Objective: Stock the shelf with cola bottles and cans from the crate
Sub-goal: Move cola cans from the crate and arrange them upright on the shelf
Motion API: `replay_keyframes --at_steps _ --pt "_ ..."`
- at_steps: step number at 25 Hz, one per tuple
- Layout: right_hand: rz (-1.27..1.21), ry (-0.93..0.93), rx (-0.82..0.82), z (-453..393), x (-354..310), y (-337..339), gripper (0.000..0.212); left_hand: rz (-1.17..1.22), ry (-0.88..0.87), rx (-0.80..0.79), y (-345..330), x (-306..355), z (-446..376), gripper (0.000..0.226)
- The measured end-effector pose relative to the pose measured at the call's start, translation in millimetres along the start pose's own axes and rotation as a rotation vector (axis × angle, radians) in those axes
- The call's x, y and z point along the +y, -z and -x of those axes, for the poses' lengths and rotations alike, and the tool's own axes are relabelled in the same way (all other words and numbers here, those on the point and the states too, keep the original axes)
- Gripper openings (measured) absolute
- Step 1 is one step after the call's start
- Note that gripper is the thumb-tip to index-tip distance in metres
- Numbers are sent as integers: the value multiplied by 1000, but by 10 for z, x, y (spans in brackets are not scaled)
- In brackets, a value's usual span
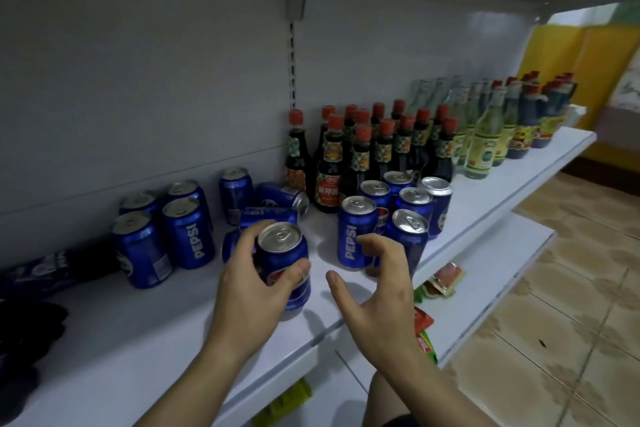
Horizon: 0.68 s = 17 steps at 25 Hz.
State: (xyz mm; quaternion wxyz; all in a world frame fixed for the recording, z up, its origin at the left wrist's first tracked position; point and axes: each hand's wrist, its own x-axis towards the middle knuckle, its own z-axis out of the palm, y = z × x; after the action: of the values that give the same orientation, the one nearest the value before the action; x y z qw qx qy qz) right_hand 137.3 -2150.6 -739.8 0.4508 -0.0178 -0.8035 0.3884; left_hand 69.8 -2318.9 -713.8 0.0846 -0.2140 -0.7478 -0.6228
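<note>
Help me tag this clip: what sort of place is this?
Probably a small grocery shop: a white metal shelf carries rows of sauce bottles, blue Pepsi cans and packaged snacks on the tier below.

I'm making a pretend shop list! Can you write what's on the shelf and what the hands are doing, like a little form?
left hand: left hand grips an upright blue Pepsi can on the white metal shelf
right hand: right hand holds nothing, fingers loosely curved, beside the front standing blue can
tipped cans: blue can lying on its side behind the gripped one
behind: dark sauce bottles with red caps
far right: pale green glass bottles
</note>
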Motion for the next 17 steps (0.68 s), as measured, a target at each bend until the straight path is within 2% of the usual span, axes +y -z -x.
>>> replay_keyframes --at_steps 5,9,12,14,17 --pt "17 -36 40 -3 114 270 56 44 -38 -157 -541 75 -67 58" --pt "117 -36 114 -34 241 501 59 53 -30 -170 -774 4 -150 60" --pt "151 -228 118 -63 397 583 74 53 -20 -139 -830 -75 -211 65" --pt "149 -374 0 -141 520 546 84 38 -4 -158 -826 -133 -217 76" --pt "206 -405 -101 -310 667 404 79 -18 17 -245 -793 -270 -199 107"
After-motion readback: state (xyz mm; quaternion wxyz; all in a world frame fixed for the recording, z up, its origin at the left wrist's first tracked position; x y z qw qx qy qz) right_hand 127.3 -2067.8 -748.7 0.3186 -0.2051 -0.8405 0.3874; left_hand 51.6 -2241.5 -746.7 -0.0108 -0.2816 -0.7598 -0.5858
